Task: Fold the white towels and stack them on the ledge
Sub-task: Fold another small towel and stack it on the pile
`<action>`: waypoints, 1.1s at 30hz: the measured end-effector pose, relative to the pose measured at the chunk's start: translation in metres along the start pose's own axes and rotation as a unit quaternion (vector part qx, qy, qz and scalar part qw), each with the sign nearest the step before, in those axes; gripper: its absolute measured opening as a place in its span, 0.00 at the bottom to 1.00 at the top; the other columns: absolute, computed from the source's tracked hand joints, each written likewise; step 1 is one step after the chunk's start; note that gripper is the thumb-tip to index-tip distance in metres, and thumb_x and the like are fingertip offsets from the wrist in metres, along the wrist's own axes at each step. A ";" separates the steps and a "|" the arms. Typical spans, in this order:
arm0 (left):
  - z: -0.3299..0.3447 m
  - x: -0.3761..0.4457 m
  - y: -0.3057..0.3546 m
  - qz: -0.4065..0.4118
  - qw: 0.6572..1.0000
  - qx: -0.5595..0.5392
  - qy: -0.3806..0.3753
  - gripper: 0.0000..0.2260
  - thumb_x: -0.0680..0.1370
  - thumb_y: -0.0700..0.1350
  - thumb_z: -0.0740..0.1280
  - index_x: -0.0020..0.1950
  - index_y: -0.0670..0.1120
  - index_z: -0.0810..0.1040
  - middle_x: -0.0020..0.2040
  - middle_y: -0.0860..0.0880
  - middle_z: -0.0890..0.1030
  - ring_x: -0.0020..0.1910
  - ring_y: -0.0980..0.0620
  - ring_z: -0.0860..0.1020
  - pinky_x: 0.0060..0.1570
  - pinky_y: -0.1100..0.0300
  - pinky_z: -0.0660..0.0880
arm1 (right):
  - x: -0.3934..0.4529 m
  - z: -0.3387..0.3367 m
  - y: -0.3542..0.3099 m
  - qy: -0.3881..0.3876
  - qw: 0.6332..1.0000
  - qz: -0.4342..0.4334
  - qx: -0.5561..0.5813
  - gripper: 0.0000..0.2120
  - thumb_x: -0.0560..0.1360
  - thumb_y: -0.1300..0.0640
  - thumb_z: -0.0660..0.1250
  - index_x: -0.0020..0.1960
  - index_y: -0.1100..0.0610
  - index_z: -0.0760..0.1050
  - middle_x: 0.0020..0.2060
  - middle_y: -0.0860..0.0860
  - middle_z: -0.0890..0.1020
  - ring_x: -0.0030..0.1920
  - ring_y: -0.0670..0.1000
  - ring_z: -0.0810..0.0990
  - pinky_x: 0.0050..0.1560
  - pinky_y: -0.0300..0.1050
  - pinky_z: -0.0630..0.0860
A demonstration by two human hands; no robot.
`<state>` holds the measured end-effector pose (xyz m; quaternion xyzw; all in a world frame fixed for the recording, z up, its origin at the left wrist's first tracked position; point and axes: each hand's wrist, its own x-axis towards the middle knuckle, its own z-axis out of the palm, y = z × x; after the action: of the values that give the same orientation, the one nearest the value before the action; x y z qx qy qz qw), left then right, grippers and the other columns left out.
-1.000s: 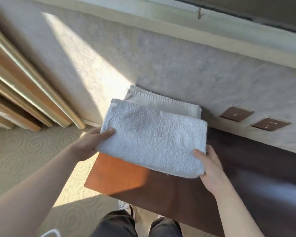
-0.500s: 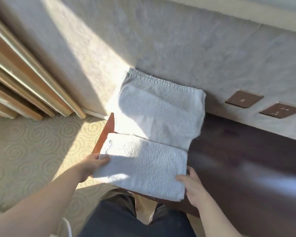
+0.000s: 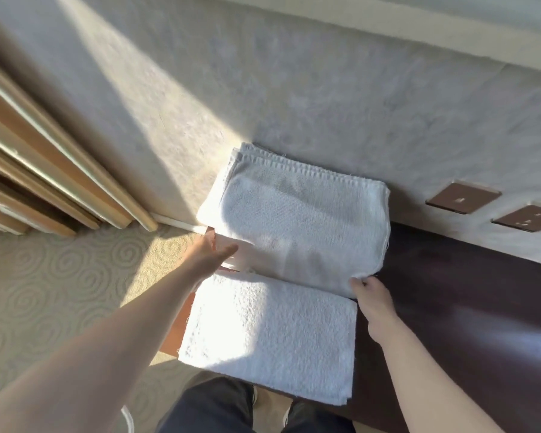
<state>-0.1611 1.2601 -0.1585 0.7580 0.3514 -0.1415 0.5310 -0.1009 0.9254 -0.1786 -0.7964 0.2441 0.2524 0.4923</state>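
Observation:
Two white towel bundles lie on the dark wooden ledge point(image 3: 450, 292). The far towel stack point(image 3: 297, 220) rests against the wall. A single folded towel point(image 3: 272, 332) lies in front of it at the ledge's near edge, free of both hands. My left hand point(image 3: 211, 251) is at the left edge of the far stack, fingers straight and touching its side. The fingertips of my right hand point(image 3: 370, 290) touch the stack's near right corner; how far they reach under it is hidden.
A textured wall rises directly behind the ledge, with two brown socket plates point(image 3: 461, 196) to the right of the towels. Wooden door trim point(image 3: 60, 182) stands at the left over patterned carpet point(image 3: 60, 292). My legs point(image 3: 219, 407) are just below the ledge's front edge.
Both hands lowered the folded towel onto the ledge's front edge, let go of it, and moved forward to the two sides of the far stack.

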 end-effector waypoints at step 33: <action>-0.088 -0.019 0.119 -0.027 0.944 -0.296 -0.140 0.16 0.83 0.40 0.65 0.70 0.49 0.71 0.55 0.39 0.81 0.40 0.43 0.83 0.31 0.54 0.83 | -0.059 -0.068 -0.131 -0.184 0.892 -0.058 0.409 0.16 0.79 0.61 0.57 0.49 0.57 0.85 0.46 0.54 0.84 0.43 0.49 0.84 0.42 0.41 0.78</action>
<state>-0.1075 1.3098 -0.0286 0.5292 0.3194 -0.1498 0.7717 -0.0507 0.9240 -0.0272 -0.4766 0.1841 0.2435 0.8244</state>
